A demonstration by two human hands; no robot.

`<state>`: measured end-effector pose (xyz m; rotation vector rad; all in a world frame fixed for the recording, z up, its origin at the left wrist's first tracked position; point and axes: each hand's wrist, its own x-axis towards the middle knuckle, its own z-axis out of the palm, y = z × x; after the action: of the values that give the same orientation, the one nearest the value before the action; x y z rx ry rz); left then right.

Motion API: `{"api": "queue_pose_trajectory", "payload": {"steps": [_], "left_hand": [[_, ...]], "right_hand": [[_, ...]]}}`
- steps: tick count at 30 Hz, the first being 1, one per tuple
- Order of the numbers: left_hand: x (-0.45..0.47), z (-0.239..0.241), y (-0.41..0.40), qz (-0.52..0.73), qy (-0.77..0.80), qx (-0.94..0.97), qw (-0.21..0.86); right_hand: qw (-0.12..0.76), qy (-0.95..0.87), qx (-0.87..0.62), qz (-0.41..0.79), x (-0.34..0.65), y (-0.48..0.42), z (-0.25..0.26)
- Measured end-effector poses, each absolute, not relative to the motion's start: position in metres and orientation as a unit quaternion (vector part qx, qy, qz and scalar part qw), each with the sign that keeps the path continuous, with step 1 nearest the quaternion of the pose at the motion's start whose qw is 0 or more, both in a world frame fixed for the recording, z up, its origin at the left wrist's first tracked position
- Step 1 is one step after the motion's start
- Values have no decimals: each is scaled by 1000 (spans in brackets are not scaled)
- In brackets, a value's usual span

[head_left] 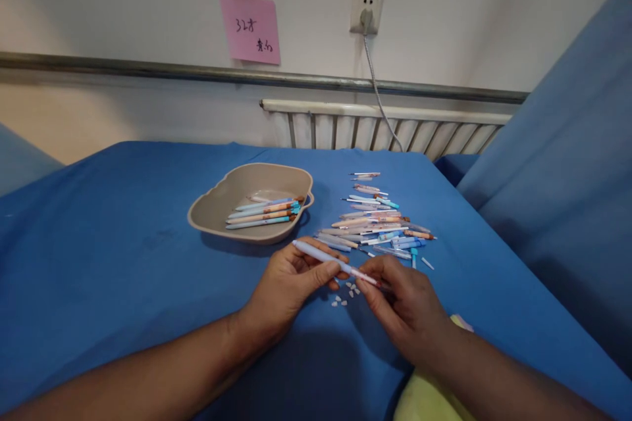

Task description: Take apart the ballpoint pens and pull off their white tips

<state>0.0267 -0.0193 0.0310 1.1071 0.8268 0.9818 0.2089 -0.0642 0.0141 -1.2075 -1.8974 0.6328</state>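
Observation:
Between my two hands lies a pen with a pale lavender barrel (pixel 318 254) and a white, reddish-patterned section at its right. The thumb and fingers of my left hand (pixel 291 279) are closed around the lavender barrel. My right hand (pixel 402 299) pinches the patterned end, and its fingers partly cover that tip. Below the pen, several small white pieces (pixel 338 301) rest on the blue cloth. Just beyond my hands is a loose heap of pens and pen parts (pixel 375 223) in white, blue, peach and grey.
A beige basin (pixel 210 214) holding several pens (pixel 264 214) stands left of the heap. The blue cloth (pixel 138 263) covers the table. Something yellow-green (pixel 427 398) sits under my right forearm. Behind are a radiator (pixel 360 131), a plugged cord (pixel 378 95) and, at right, a blue curtain (pixel 557 145).

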Motion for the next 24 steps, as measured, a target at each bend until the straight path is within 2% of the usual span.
{"api": "queue_pose_trajectory", "payload": {"steps": [5,14,24], "left_hand": [[28,27,-22,430,365,488,666],[27,26,-25,422,337,499,678],[28,32,-28,434,348,508,657]], "right_hand": [[378,-771,-471,199,210,-65,12],[384,-734,-474,300,211,-64,13],[399,-724,-472,305,210,-64,15]]}}
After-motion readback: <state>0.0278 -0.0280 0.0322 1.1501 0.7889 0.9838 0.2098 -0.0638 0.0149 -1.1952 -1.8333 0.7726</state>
